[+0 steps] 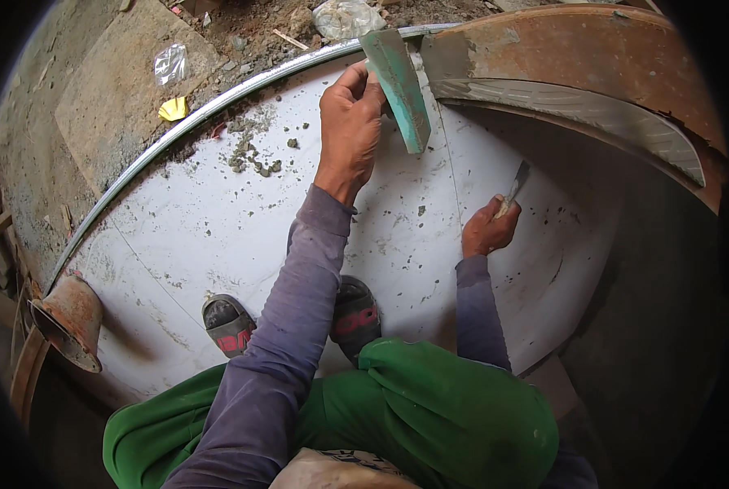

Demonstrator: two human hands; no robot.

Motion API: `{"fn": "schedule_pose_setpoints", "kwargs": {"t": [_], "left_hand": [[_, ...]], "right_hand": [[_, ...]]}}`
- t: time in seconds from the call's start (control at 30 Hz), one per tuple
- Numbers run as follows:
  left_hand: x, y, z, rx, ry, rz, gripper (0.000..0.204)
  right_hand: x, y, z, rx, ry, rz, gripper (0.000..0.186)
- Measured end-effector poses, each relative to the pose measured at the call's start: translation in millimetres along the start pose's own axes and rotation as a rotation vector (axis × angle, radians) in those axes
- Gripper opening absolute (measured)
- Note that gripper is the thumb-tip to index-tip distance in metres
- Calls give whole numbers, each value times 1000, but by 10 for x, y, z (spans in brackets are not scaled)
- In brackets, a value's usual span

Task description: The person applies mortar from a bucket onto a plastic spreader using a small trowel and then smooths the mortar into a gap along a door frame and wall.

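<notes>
My left hand (351,118) grips the edge of a flat green strip (398,90) smeared with grey mortar. It holds the strip tilted over the pale floor tiles (242,220), close to where the metal edging meets a brown panel. To the right and nearer to me, my right hand (491,226) is closed round the light handle of a small putty knife (518,181). Its narrow dark blade points up and away, apart from the green strip. Several crumbs of wet mortar (254,153) lie on the tiles left of my left hand.
Bright metal edging (169,134) curves along the tiles' far side, with rubble (266,28) and plastic bags beyond it. At the far right, a brown panel (576,49) borders a grey patterned strip (576,102). A rusty bucket (75,314) stands tipped at the left. My feet in dark slippers (356,314) rest on the tiles.
</notes>
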State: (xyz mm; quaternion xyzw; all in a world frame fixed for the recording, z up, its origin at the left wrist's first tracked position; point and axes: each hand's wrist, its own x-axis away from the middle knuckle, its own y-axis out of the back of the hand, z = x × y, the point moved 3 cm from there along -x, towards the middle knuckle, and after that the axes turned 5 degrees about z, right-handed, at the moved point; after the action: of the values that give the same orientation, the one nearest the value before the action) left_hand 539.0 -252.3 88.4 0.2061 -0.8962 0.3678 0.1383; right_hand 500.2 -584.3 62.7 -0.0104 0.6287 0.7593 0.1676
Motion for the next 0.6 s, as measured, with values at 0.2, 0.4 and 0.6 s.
{"fn": "schedule_pose_setpoints", "kwargs": {"t": [0.2, 0.4, 0.6], "left_hand": [[-91, -124, 170, -30, -17, -39, 27], [-171, -140, 206, -70, 5, 1, 29], [-220, -244, 237, -178, -51, -47, 27]], "right_hand": [[15, -10, -26, -1, -23, 14, 30], [11, 22, 0, 10, -39, 20, 32], [5, 18, -29, 15, -53, 43, 33]]}}
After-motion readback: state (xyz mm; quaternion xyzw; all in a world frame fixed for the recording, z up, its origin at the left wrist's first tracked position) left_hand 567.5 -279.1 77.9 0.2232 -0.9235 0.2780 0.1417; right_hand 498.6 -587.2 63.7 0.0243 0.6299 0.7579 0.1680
